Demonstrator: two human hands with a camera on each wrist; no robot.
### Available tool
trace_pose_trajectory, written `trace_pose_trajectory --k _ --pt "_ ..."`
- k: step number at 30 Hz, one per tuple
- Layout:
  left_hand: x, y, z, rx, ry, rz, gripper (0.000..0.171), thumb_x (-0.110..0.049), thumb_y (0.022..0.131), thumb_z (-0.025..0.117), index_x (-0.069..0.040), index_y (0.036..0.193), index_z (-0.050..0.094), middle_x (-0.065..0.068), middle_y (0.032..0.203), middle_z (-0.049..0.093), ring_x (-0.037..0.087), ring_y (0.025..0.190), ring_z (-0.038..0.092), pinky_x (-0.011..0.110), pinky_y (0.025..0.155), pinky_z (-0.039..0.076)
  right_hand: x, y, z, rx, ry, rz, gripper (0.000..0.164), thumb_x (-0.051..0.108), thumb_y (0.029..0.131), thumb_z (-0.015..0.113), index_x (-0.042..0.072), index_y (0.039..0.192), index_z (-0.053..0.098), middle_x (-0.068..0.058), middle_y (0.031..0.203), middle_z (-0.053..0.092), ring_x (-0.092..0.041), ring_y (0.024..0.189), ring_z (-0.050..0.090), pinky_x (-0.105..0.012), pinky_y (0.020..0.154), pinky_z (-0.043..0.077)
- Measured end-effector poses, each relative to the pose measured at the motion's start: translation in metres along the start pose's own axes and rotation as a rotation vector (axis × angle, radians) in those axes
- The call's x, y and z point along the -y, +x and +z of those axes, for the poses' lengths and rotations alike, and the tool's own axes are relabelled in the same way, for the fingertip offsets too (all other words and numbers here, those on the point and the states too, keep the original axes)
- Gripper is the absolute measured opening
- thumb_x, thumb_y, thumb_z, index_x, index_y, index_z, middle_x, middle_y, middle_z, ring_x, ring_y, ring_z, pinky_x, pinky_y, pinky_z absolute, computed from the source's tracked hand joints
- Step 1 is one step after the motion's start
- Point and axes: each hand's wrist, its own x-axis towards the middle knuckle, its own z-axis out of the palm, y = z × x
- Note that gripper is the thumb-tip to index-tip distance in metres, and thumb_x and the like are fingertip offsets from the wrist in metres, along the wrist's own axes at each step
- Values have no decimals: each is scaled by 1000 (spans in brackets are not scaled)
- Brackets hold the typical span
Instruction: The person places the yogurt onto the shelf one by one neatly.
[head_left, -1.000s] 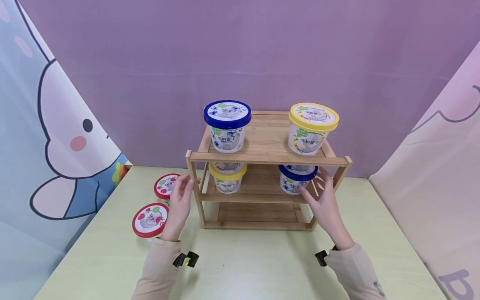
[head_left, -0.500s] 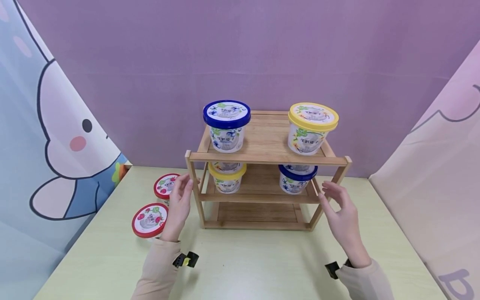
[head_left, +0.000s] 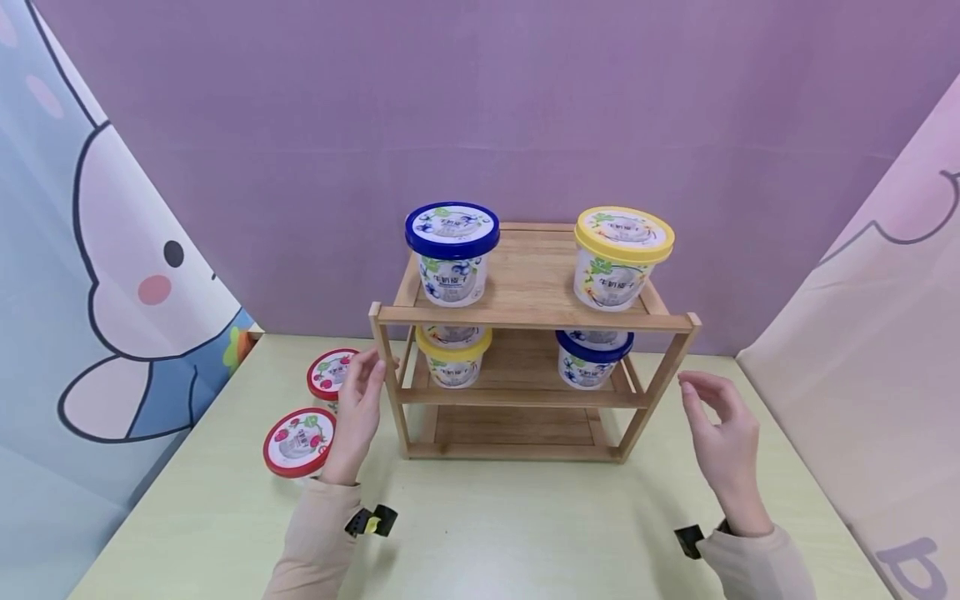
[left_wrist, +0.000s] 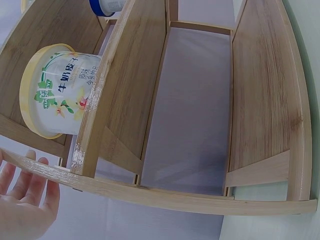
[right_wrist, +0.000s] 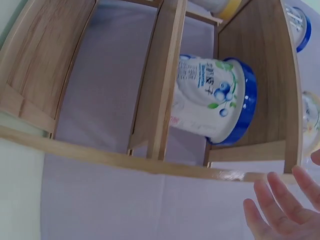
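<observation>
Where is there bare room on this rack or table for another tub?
Free: the bottom shelf of the brown wooden rack, between its posts; the middle and top shelves, each between its blue-lidded and yellow-lidded white tubs; the pale green table in front of the rack. Crowded: left of the rack, where two red-lidded tubs sit by the left hand.

A person's beige-sleeved arms [head_left: 315, 518] stretch forward, set well apart, the left grip [head_left: 357, 419] raised with fingers [left_wrist: 37, 187] gently bent, the right grip [head_left: 726, 440] relaxed, its slightly parted fingers [right_wrist: 268, 201] loosely curved.
</observation>
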Motion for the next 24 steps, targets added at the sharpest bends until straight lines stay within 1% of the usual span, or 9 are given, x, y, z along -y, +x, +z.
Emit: trace_pose_trajectory --k 6,9,11,13,14,17,18,20,24 --pt "1 0 0 -1 2 0 37 -22 95 40 -1 125 36 16 117 48 18 116 41 36 101 31 -11 8 0 -25 -9 155 15 0 86 53 -7 98 55 17 86 54 4 80 54 -8 72 42" --pt "1 0 0 -2 -1 0 37 -21 95 40 -1 125 36 17 117 48 18 116 41 36 102 30 -16 11 1 -20 15 176 16 3 87 52 -6 100 54 14 85 55 2 78 54 -8 70 43" --pt "1 0 0 -3 -2 -2 36 -21 95 39 0 125 36 17 117 48 17 115 41 35 101 31 -22 12 1 3 63 164 18 7 88 51 -4 102 53 11 86 56 0 78 56 -9 71 45" --pt "1 0 0 -8 1 -5 36 -21 95 39 -1 124 37 16 116 49 15 113 43 32 100 32 -31 12 2 32 155 157 21 11 89 52 -3 105 52 5 88 58 -4 80 57 -11 72 46" --pt "1 1 0 -9 2 -5 36 -21 95 39 -1 124 37 17 116 49 14 112 43 29 99 33 -45 13 2 56 257 131 22 9 89 51 -1 108 52 2 91 59 -6 83 58 -13 73 47" --pt "0 1 1 -15 9 -8 35 -21 95 39 -1 124 38 16 116 50 11 109 45 21 95 35 -77 16 1 119 452 149 28 12 88 54 -1 113 50 -7 99 57 -12 89 58 -18 76 48" --pt "0 1 1 -17 10 -7 35 -21 95 39 -1 124 38 16 116 50 10 108 45 19 94 35 -97 18 2 141 546 141 30 9 87 54 -1 115 49 -10 102 57 -15 92 58 -19 76 48" --pt "0 1 1 -17 6 -5 35 -20 95 39 -1 123 39 17 116 50 10 108 45 16 92 35 -121 20 3 179 636 152 31 6 88 52 -1 118 48 -13 107 55 -18 95 58 -21 78 49" --pt "0 1 1 -17 -6 0 34 -19 95 39 0 123 39 18 115 50 12 108 46 19 94 35 -134 23 5 217 663 188 34 14 89 52 -1 119 46 -13 112 52 -19 97 57 -23 79 49"
